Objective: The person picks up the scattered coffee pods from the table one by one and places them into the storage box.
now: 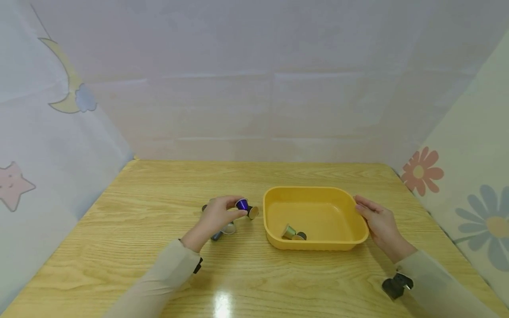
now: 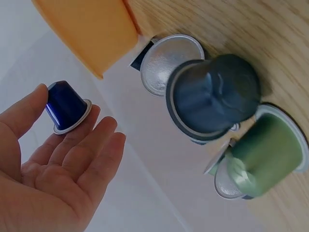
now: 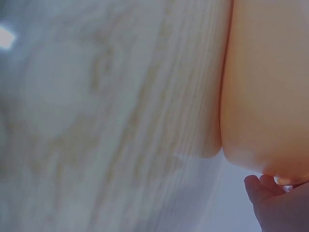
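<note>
My left hand pinches a shiny blue coffee capsule between thumb and fingers, just left of a yellow plastic tub. Behind and below that hand, several more capsules lie on the table, partly hidden by it in the head view. Among them are a dark capsule, a green capsule and a black capsule with a tan lid. The right hand holds the tub by its right end, thumb at the rim. Inside, a green capsule and a dark capsule lie in the near left corner.
The wooden table reaches back to a pale hanging sheet. Printed cloth with a moon and star borders the left side, and flowered cloth the right. Dark camera gear sits at the right wrist.
</note>
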`<action>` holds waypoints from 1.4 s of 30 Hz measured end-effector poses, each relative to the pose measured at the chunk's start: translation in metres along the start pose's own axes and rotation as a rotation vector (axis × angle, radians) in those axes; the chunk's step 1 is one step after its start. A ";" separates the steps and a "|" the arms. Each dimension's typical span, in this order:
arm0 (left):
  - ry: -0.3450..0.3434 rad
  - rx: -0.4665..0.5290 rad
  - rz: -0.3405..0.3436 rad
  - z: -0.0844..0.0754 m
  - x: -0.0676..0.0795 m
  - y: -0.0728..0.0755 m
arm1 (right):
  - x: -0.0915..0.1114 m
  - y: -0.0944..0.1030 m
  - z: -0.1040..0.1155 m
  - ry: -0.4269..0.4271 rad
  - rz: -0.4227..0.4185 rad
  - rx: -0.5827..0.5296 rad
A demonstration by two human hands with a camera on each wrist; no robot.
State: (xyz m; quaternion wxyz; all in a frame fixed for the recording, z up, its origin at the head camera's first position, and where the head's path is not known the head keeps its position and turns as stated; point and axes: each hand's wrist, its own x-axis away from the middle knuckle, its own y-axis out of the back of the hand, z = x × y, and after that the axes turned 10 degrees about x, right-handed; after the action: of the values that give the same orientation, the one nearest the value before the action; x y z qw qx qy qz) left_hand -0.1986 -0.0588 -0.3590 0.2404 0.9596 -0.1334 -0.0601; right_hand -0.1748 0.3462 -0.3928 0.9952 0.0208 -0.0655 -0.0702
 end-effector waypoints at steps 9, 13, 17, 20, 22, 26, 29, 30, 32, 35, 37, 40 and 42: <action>-0.023 0.029 0.025 -0.009 -0.003 -0.009 | -0.001 -0.001 0.000 -0.008 -0.005 0.014; -0.016 0.061 0.050 -0.012 -0.004 -0.013 | -0.001 -0.001 0.001 -0.004 0.001 0.022; -0.004 0.030 0.053 -0.016 -0.007 -0.017 | -0.002 -0.001 0.001 -0.002 -0.002 0.030; -0.031 -0.042 0.051 -0.018 -0.010 -0.021 | -0.003 -0.001 0.001 -0.003 -0.004 0.040; -0.047 -0.076 0.047 -0.019 -0.012 -0.024 | -0.003 -0.002 0.001 -0.004 -0.006 0.036; -0.059 -0.071 0.051 -0.023 -0.014 -0.029 | -0.003 -0.002 0.001 -0.004 -0.008 0.023; -0.076 -0.072 0.055 -0.026 -0.016 -0.032 | -0.003 -0.002 0.001 -0.005 -0.010 0.025; -0.082 -0.077 0.058 -0.027 -0.017 -0.034 | -0.003 -0.002 0.000 -0.008 -0.011 0.024; -0.092 -0.098 0.059 -0.028 -0.020 -0.037 | -0.003 -0.002 0.000 -0.010 -0.007 0.026; -0.118 -0.121 0.059 -0.026 -0.024 -0.043 | -0.002 -0.001 0.000 -0.013 -0.003 0.011; -0.147 -0.152 0.055 -0.025 -0.026 -0.047 | -0.002 -0.001 0.000 -0.009 0.001 0.006; -0.186 -0.204 0.052 -0.025 -0.027 -0.051 | -0.001 -0.001 0.000 -0.002 0.003 -0.004; -0.201 -0.245 0.060 -0.026 -0.027 -0.052 | -0.001 -0.001 0.000 0.004 0.005 -0.004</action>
State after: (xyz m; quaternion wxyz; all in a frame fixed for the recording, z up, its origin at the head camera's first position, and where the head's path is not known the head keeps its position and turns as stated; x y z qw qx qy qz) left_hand -0.2079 0.0049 -0.3601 0.3425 0.9079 -0.1769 -0.1645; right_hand -0.1755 0.3458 -0.3930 0.9955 0.0188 -0.0634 -0.0680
